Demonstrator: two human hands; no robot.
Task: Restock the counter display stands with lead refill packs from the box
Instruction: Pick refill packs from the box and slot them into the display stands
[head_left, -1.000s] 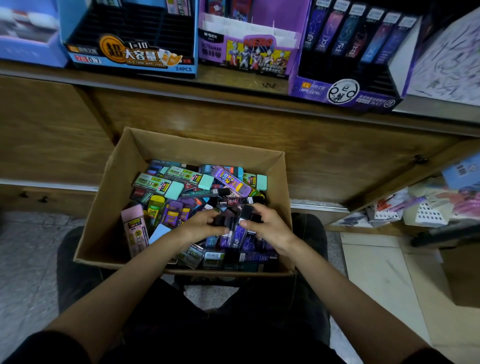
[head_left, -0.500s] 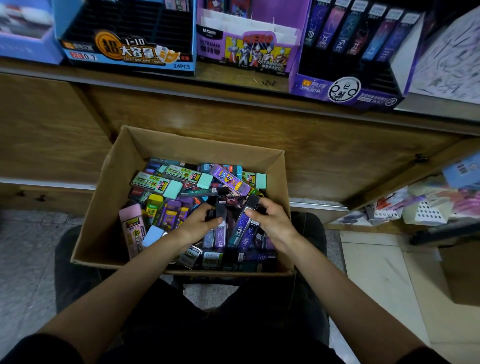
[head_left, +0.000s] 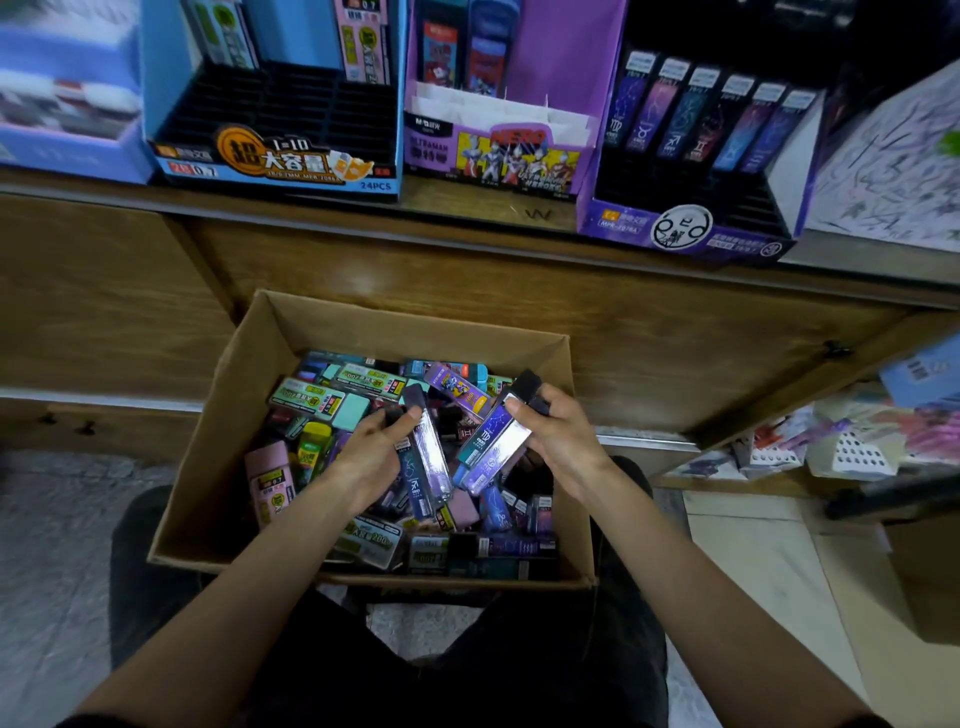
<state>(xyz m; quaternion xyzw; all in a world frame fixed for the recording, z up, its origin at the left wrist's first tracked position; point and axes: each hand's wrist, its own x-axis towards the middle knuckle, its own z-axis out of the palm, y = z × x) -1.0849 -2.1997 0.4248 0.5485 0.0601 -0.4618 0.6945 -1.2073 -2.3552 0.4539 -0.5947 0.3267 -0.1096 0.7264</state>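
Head view: each hand grips purple lead refill packs.

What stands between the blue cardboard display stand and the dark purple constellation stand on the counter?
Head view: a light purple cardboard stand with cartoon heroes printed on its front.

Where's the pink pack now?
Head view: the pink pack lies in the cardboard box by its left wall, beside a yellow pack, left of the left hand.
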